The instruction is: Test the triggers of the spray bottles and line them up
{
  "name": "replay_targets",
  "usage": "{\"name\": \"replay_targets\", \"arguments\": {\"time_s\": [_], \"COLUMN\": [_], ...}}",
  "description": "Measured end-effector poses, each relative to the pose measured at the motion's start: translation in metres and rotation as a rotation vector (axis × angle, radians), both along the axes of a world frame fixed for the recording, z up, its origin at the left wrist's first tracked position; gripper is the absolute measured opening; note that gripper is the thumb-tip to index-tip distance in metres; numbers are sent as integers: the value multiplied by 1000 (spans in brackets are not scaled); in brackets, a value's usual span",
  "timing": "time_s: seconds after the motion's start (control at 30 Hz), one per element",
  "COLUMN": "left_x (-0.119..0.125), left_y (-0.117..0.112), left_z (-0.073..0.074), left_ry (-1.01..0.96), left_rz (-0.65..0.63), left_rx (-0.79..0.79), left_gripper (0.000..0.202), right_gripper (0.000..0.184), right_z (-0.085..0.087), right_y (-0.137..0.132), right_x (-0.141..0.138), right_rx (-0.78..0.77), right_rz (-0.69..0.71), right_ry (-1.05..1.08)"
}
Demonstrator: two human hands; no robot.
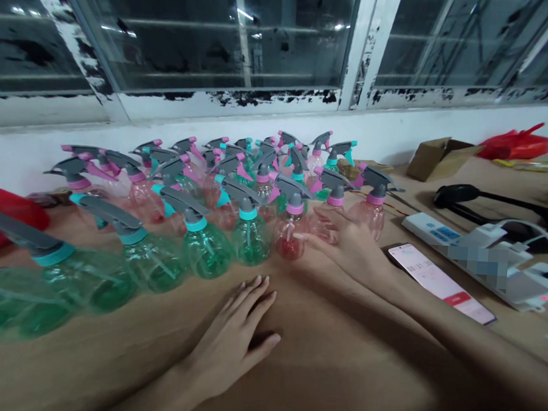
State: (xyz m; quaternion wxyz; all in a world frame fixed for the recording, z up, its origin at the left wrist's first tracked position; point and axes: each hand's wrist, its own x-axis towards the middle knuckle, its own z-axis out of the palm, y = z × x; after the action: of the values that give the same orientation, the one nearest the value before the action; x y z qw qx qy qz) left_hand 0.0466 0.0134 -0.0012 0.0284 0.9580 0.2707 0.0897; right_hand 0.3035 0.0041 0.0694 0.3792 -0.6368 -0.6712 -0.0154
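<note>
Two bare hands are at work here, and the red bottle (pixel 291 243) at the front of the crowd is my landmark. The right hand (pixel 353 243) reaches in from its right, one digit at its side, the others blurred over a pink bottle (pixel 333 219) just behind and right of it; I can't tell whether they are clamped on either one. The left hand (pixel 230 337) lies palm down on the table (pixel 319 371), in front and slightly left of the red bottle, fingers spread apart and holding nothing.

One more pink bottle, the outer one (pixel 373 212), stands farther right. Leftward from the red bottle I count four green bottles (pixel 208 248) in a slanting row, plus a fifth cut off by the edge of view. Behind it cluster over a dozen sprayer heads (pixel 264 145), too overlapped to count exactly.

Right of the red bottle lie one phone (pixel 438 279), then one power strip (pixel 468 253); beyond, one cardboard box (pixel 439 159). Two red bags flank it, a left bag (pixel 5 218) and a far right bag (pixel 515 144).
</note>
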Motion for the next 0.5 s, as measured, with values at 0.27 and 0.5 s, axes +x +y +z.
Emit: {"name": "replay_targets", "arguments": {"time_s": [0.27, 0.5], "left_x": [0, 0], "left_y": [0, -2], "left_z": [0, 3], "left_ry": [-33, -78], "left_rz": [8, 31], "left_rx": [2, 41], "left_gripper": [53, 47], "right_gripper": [37, 50], "right_z": [2, -9], "right_y": [-12, 20], "right_x": [54, 52], "right_rx": [-44, -55], "right_rz": [-238, -277], "right_ry": [-10, -100]}}
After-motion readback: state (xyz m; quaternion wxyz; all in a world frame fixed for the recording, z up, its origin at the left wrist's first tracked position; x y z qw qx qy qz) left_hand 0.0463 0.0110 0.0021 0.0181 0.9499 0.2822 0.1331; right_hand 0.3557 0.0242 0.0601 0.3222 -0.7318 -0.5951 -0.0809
